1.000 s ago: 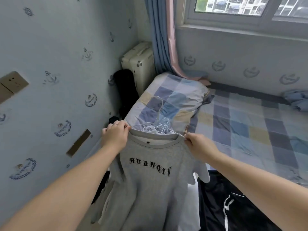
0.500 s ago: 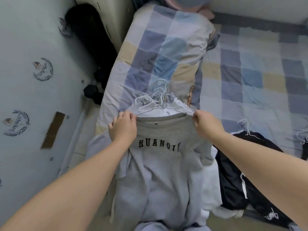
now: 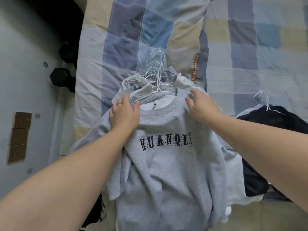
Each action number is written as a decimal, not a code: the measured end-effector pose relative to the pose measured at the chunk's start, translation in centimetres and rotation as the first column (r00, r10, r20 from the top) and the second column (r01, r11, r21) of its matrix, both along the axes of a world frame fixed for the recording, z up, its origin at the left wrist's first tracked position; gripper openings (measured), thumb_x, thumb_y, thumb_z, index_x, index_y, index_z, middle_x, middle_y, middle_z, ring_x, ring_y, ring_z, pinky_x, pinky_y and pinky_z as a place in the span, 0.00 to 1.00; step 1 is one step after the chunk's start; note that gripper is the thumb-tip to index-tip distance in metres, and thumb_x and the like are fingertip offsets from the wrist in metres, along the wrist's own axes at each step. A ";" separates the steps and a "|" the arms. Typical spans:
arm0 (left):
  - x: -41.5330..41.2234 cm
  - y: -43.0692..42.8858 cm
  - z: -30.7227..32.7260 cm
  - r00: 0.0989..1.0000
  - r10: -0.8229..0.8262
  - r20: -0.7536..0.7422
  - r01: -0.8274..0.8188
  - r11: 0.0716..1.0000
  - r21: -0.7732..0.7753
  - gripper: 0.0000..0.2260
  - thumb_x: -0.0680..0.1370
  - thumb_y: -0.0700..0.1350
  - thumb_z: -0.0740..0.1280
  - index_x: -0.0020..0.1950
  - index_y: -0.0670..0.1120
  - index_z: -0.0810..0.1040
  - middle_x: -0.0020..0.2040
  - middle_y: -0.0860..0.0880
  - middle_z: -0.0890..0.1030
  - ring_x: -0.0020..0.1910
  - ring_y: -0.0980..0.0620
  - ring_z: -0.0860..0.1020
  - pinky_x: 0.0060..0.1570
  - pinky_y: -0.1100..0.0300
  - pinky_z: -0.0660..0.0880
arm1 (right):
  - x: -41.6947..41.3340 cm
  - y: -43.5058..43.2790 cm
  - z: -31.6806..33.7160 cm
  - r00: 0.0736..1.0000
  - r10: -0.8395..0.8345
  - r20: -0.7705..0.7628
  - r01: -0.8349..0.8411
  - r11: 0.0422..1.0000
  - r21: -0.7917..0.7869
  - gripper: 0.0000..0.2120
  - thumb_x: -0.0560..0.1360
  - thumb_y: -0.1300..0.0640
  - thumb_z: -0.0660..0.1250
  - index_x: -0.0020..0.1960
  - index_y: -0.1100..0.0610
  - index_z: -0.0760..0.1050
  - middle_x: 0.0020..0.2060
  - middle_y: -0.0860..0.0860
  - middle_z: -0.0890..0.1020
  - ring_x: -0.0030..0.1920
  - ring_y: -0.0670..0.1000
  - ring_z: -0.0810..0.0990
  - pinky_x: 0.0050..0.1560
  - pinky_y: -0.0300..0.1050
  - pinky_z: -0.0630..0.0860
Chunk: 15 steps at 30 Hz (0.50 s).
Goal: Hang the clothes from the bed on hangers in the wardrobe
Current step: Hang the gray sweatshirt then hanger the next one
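Note:
A grey T-shirt (image 3: pixel 166 165) printed HUANQIU lies front-up on top of a pile of clothes at the bed's near edge, with a white wire hanger (image 3: pixel 164 90) in its neck. My left hand (image 3: pixel 125 112) grips its left shoulder at the collar. My right hand (image 3: pixel 202 105) rests on the right shoulder, fingers spread and loose on the cloth. Several more white hanger hooks (image 3: pixel 156 65) stick out of the light garments beneath, just beyond the collar.
The checked quilt (image 3: pixel 133 39) covers the bed. A dark garment (image 3: pixel 273 120) on another white hanger (image 3: pixel 265 100) lies to the right. The blue wall (image 3: pixel 25 80) stands at the left, with black dumbbells (image 3: pixel 61 77) on the floor in the gap beside the bed.
The shirt, held up in the air a second ago, has come down onto the pile on the bed. My view has tilted downward. My right hand has loosened on the shoulder.

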<state>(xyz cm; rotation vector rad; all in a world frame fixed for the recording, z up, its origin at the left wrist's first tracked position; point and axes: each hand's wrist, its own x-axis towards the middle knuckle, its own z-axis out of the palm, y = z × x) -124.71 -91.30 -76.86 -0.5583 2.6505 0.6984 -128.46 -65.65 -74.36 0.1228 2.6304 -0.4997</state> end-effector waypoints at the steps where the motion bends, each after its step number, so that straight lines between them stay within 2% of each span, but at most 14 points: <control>1: 0.6 0.0 0.2 1.000 -0.023 0.002 0.023 1.000 0.000 0.24 0.82 0.56 0.58 0.76 0.50 0.63 0.77 0.47 0.66 0.77 0.44 0.59 0.74 0.45 0.56 | 0.7 -0.1 0.3 1.000 0.006 0.021 -0.007 0.999 0.033 0.16 0.80 0.46 0.56 0.63 0.53 0.71 0.63 0.55 0.77 0.64 0.60 0.73 0.60 0.57 0.70; 2: 1.3 0.1 0.6 0.999 -0.043 0.015 0.043 0.999 0.000 0.25 0.82 0.57 0.58 0.78 0.51 0.61 0.79 0.47 0.63 0.78 0.45 0.57 0.76 0.45 0.54 | 1.5 -0.2 0.6 0.999 0.015 0.051 -0.018 0.997 0.071 0.19 0.80 0.44 0.54 0.66 0.52 0.69 0.65 0.54 0.75 0.67 0.59 0.71 0.62 0.58 0.68; 4: 2.9 0.4 1.8 0.995 -0.083 0.061 0.083 0.997 0.002 0.28 0.83 0.58 0.57 0.80 0.51 0.57 0.81 0.48 0.56 0.80 0.46 0.51 0.77 0.46 0.49 | 3.3 -0.4 1.7 0.993 0.030 0.113 -0.045 0.991 0.127 0.27 0.81 0.40 0.50 0.77 0.49 0.58 0.75 0.51 0.65 0.75 0.57 0.61 0.71 0.60 0.60; 6: 4.7 0.8 3.6 0.986 -0.135 0.100 0.135 0.991 0.015 0.29 0.83 0.59 0.56 0.81 0.53 0.54 0.82 0.49 0.52 0.81 0.47 0.47 0.78 0.46 0.46 | 5.2 -0.7 3.4 0.989 0.050 0.137 -0.070 0.986 0.151 0.30 0.81 0.38 0.48 0.80 0.46 0.50 0.79 0.49 0.55 0.78 0.55 0.52 0.75 0.60 0.51; 10: 8.3 1.8 7.6 0.953 -0.263 0.153 0.259 0.965 0.050 0.30 0.82 0.63 0.53 0.82 0.55 0.49 0.83 0.49 0.45 0.81 0.47 0.42 0.78 0.45 0.41 | 8.6 -0.6 7.6 0.982 0.120 0.148 -0.148 0.969 0.197 0.31 0.80 0.36 0.46 0.80 0.45 0.46 0.80 0.47 0.50 0.79 0.54 0.47 0.77 0.59 0.49; 13: 10.8 2.6 10.7 0.904 -0.402 0.146 0.395 0.916 0.073 0.31 0.82 0.64 0.52 0.82 0.58 0.45 0.82 0.51 0.42 0.80 0.48 0.38 0.77 0.44 0.38 | 10.4 -0.1 11.0 0.978 0.161 0.134 -0.188 0.958 0.219 0.31 0.80 0.35 0.47 0.80 0.44 0.46 0.80 0.46 0.47 0.79 0.53 0.43 0.76 0.60 0.48; 15: 11.9 3.3 12.6 0.889 -0.440 0.128 0.430 0.897 0.098 0.31 0.81 0.65 0.51 0.81 0.59 0.43 0.82 0.52 0.40 0.80 0.49 0.37 0.77 0.43 0.38 | 11.8 0.5 13.4 0.972 0.207 0.114 -0.230 0.940 0.253 0.32 0.80 0.34 0.46 0.80 0.45 0.45 0.80 0.46 0.46 0.79 0.53 0.43 0.76 0.60 0.48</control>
